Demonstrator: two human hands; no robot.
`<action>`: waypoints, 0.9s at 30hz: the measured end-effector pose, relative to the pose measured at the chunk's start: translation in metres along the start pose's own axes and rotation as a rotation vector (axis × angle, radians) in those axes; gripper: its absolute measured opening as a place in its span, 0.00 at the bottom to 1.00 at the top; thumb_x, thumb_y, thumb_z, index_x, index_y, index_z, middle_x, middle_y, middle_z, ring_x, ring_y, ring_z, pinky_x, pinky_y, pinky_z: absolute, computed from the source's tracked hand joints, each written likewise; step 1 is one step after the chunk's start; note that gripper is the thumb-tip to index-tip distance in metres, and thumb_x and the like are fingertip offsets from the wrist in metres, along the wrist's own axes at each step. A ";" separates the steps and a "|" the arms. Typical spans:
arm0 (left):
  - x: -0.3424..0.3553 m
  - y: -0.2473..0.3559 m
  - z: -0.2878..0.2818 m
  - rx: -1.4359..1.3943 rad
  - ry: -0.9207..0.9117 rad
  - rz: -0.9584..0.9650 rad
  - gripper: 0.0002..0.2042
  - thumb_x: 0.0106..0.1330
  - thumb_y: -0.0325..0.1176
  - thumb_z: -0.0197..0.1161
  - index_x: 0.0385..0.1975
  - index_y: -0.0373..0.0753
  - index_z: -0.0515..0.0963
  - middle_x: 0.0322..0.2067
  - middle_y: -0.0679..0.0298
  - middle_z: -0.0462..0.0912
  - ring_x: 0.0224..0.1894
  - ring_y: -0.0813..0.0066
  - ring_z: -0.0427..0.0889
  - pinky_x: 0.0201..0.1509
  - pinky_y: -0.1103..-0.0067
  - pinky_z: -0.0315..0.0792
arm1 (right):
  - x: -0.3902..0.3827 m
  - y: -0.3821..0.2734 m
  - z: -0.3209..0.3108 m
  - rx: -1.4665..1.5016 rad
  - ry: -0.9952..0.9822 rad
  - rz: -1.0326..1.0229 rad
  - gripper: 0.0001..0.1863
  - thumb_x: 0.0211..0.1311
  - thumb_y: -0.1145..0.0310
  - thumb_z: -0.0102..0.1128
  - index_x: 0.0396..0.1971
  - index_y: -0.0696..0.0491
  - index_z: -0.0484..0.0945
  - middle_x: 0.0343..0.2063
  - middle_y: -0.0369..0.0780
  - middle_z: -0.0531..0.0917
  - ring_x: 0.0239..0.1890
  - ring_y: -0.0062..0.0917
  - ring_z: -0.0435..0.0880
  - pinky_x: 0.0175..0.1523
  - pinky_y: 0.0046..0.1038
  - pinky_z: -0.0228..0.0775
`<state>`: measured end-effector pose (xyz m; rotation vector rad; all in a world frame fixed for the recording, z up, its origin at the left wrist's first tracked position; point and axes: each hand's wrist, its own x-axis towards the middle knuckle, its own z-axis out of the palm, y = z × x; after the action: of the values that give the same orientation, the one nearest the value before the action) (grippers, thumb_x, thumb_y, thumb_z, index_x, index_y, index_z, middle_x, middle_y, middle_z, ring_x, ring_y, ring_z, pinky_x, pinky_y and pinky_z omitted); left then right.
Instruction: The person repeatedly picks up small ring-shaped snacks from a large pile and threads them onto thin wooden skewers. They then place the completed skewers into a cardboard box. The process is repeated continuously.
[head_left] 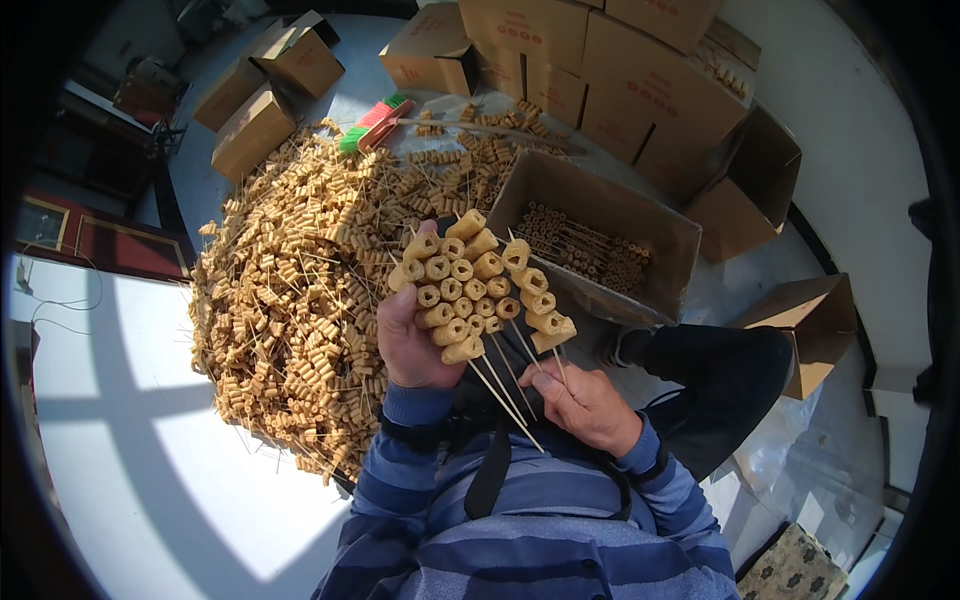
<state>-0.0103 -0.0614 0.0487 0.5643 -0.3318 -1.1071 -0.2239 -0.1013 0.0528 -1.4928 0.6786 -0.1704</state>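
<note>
Centrally, one bundle of skewered tubes (461, 290), cupped in the grip of the left hand (412, 345), apparently to keep rows together; beside it, one skewer (538, 303), its bare stick pinched by the right hand (590, 405), presumably sparing the tubes. At left: heap of skewers (290, 300).

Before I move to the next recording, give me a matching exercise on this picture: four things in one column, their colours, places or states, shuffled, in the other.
1. Left hand
2. Right hand
3. Brush
4. Pile

A. Pinches a bare stick
B. Heaped on the floor, left of the hands
C. Grips the skewer bunch
D. Green and red

Pairs: 1-C, 2-A, 3-D, 4-B
</note>
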 end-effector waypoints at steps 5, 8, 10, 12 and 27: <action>-0.009 -0.004 -0.021 -0.033 0.100 -0.134 0.36 0.68 0.51 0.53 0.70 0.34 0.58 0.66 0.46 0.68 0.65 0.44 0.71 0.68 0.53 0.68 | 0.000 0.003 -0.001 -0.012 -0.076 -0.012 0.14 0.78 0.62 0.44 0.48 0.53 0.77 0.21 0.39 0.76 0.21 0.20 0.78 0.32 0.25 0.73; -0.015 -0.007 -0.029 -0.089 0.120 -0.153 0.36 0.68 0.54 0.51 0.69 0.34 0.60 0.63 0.44 0.71 0.62 0.44 0.74 0.66 0.54 0.70 | 0.002 0.003 0.000 -0.039 -0.129 0.053 0.15 0.78 0.61 0.43 0.49 0.54 0.76 0.22 0.40 0.77 0.21 0.21 0.78 0.31 0.25 0.72; -0.014 -0.007 -0.033 -0.106 0.119 -0.144 0.36 0.68 0.55 0.51 0.69 0.34 0.60 0.63 0.43 0.71 0.62 0.44 0.75 0.65 0.54 0.70 | 0.001 0.003 0.000 0.025 -0.157 0.079 0.15 0.78 0.61 0.43 0.50 0.54 0.76 0.22 0.40 0.78 0.20 0.23 0.79 0.31 0.26 0.72; -0.012 -0.008 -0.035 -0.089 0.087 -0.138 0.35 0.68 0.56 0.51 0.65 0.33 0.64 0.57 0.46 0.75 0.56 0.49 0.78 0.60 0.58 0.74 | 0.001 0.003 0.000 0.092 -0.138 0.126 0.16 0.79 0.60 0.43 0.50 0.54 0.75 0.20 0.38 0.76 0.20 0.21 0.77 0.29 0.25 0.70; -0.017 -0.031 -0.026 -0.157 0.011 -0.192 0.36 0.64 0.53 0.56 0.65 0.31 0.64 0.55 0.46 0.77 0.55 0.49 0.80 0.61 0.54 0.76 | 0.009 0.020 -0.001 -0.064 -0.013 0.042 0.17 0.79 0.58 0.43 0.43 0.54 0.76 0.20 0.35 0.73 0.22 0.20 0.74 0.33 0.26 0.69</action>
<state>-0.0269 -0.0494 0.0104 0.4693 -0.1813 -1.3027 -0.2228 -0.1047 0.0313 -1.5386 0.7100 -0.1081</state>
